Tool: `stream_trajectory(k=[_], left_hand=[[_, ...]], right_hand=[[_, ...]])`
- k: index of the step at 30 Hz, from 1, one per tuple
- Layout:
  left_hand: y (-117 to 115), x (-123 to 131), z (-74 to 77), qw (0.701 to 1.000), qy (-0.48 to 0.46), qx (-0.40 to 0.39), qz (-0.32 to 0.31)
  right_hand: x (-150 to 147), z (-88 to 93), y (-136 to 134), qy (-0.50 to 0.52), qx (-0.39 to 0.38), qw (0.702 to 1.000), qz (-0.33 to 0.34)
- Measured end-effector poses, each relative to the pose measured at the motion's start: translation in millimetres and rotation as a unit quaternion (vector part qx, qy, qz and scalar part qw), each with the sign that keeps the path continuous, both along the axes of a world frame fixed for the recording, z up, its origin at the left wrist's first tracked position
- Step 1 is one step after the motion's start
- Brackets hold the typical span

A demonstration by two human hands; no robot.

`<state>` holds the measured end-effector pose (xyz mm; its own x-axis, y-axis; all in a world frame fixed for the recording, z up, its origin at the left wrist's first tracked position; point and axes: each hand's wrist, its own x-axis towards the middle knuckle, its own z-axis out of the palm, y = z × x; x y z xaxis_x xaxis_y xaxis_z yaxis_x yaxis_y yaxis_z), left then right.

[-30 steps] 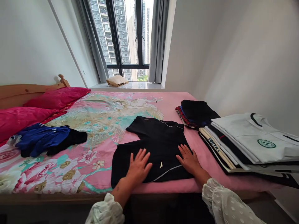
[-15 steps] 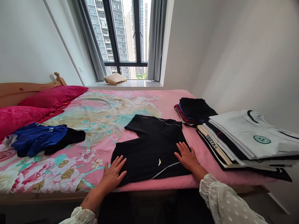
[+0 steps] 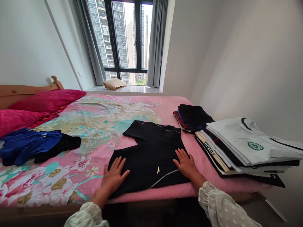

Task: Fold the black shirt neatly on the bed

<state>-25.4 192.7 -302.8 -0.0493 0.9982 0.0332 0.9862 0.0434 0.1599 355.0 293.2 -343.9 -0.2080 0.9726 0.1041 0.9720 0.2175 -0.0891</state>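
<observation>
A black garment [image 3: 149, 154] with thin white piping and a small white mark lies partly folded on the pink flowered bedspread [image 3: 78, 164], near the front edge. My left hand [image 3: 114, 176] rests flat on its left edge, fingers spread. My right hand [image 3: 186, 164] lies flat on its right edge. Neither hand grips the cloth.
A stack of folded shirts [image 3: 243, 148], white one on top, sits at the right. Behind it lies a dark folded pile [image 3: 193, 116]. Blue and black clothes [image 3: 33, 145] lie loose at the left by magenta pillows [image 3: 47, 101]. A tan item [image 3: 114, 84] rests on the windowsill.
My left hand slid from the middle of the black garment out to its left edge. My right hand stayed on the right edge. The view shifted slightly.
</observation>
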Motion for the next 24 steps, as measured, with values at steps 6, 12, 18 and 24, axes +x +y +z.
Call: stream_trajectory(k=[6,12,18,24], left_hand=[[3,-35,-3.3,0.998,0.031,-0.001,0.060],[61,18,32.4,0.999,-0.004,0.041,0.000],[111,32,24.9,0.997,-0.032,-0.014,0.068],[108,13,20.5,0.991,-0.050,-0.072,0.105]], right_hand=[[0,-0.8,2,0.013,0.009,1.000,0.005],[0,-4.0,-1,0.034,0.043,0.998,0.007],[4,-2.3,-1,0.102,0.158,0.973,-0.135],[0,4.5,3,0.109,0.140,0.956,-0.233]])
